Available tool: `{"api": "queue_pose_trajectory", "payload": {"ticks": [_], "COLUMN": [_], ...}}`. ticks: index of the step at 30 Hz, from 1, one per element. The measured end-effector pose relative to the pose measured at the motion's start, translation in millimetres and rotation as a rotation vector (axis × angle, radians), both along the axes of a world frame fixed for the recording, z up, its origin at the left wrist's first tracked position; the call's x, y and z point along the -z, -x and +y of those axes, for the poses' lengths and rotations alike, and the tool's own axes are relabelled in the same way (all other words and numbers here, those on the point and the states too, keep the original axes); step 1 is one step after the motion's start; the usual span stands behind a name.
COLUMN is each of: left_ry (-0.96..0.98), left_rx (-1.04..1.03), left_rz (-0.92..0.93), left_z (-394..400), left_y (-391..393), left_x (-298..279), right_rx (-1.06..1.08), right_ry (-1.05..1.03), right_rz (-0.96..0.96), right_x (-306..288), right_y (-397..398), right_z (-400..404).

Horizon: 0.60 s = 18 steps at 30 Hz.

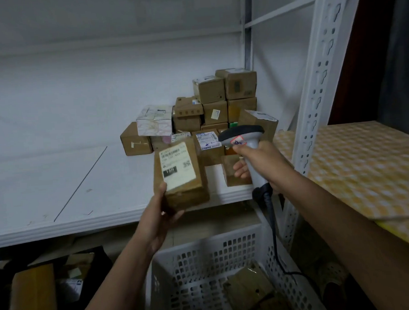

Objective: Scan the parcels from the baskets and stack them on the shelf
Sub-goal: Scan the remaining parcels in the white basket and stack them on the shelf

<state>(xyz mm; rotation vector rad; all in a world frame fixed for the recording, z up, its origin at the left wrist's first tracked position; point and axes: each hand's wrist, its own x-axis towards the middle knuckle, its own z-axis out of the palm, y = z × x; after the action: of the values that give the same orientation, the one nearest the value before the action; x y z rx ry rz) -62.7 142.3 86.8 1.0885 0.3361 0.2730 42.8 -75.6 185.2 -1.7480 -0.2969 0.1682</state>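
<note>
Parcels (219, 102) are already piling up on the shelf (82, 185) while the left hand (154, 219) is gripping another (179, 175) before the scanner (243, 138) clasped in the right hand (263, 163), with more waiting in the basket (204, 261).

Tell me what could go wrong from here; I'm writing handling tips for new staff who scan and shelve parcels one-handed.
The left hand pinches the brown parcel only at its bottom corner, so it may slip, possibly into the white basket below. The scanner in the right hand sits off to the side of the label, so the scan may miss. Its cable hangs by the basket and might snag.
</note>
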Motion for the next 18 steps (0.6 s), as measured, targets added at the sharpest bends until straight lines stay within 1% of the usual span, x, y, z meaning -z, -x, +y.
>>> {"api": "queue_pose_trajectory", "payload": {"ticks": [3,6,9,12,15,16,18], "left_ry": [-0.022,-0.057,-0.09,-0.163,-0.288,-0.351,-0.536], "left_rx": [-0.096,-0.098,-0.086,-0.088,-0.106,-0.119,-0.119], "left_rz": [-0.045,-0.074,-0.041,0.009,0.025,0.032,0.057], "left_z": [14,33,53,64,74,82,97], "left_y": [-14,-47,-97,-155,-214,-235,-271], "left_x": [-27,-53,-81,-116,-149,-155,-158], "right_rx": [0.05,0.061,0.059,0.068,0.073,0.076,0.083], "right_ry": [-0.029,0.012,0.025,0.033,0.022,0.029,0.028], "right_rz": [0.012,0.011,0.043,0.078,0.117,0.128,0.155], "right_x": [-3,-2,3,7,10,11,14], "right_y": [-18,-38,-59,-81,-103,-110,-124], "right_z": [4,12,21,28,37,40,45]}}
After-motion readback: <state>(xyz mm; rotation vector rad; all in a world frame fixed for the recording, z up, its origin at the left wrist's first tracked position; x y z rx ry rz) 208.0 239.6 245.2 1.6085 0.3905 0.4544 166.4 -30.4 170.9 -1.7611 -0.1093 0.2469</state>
